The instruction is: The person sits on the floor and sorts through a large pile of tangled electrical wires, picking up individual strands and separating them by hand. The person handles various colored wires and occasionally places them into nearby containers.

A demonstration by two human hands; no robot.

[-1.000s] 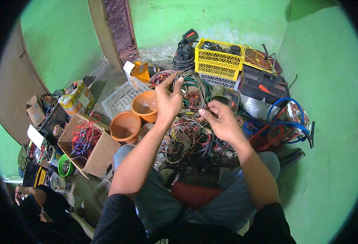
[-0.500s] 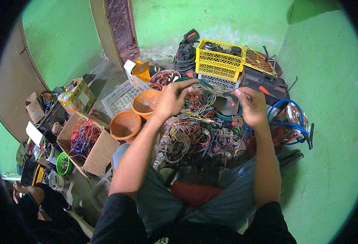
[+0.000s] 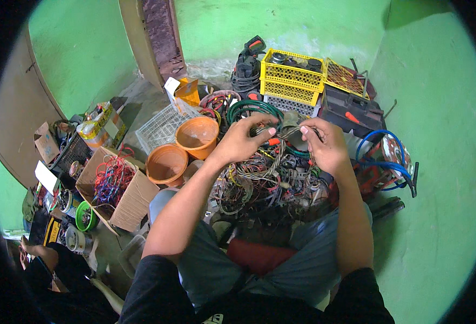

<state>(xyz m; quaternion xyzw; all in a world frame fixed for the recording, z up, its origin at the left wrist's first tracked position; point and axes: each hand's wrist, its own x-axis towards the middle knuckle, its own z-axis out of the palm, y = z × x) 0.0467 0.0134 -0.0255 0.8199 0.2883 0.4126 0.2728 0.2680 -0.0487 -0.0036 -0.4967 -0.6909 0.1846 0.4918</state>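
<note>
A twisted cable of dark and pale strands runs between my hands, and its loops hang over the pile of tangled wires. My left hand pinches it with thumb and fingers. On the other side, close by, my right hand grips it between thumb and forefinger. A coil of green cable lies just beyond my left hand. Some of the twisted cable is hidden behind my fingers.
Two orange pots stand left of the wires, near a cardboard box of coloured wires. Yellow crates and a black tool case are behind. Blue cable lies right, by the green wall. Another person's hand shows lower left.
My hands have come closer together, the right one moving left and the left one slightly lower. The stretch of twisted cable between them is shorter, and more of the green coil shows.
</note>
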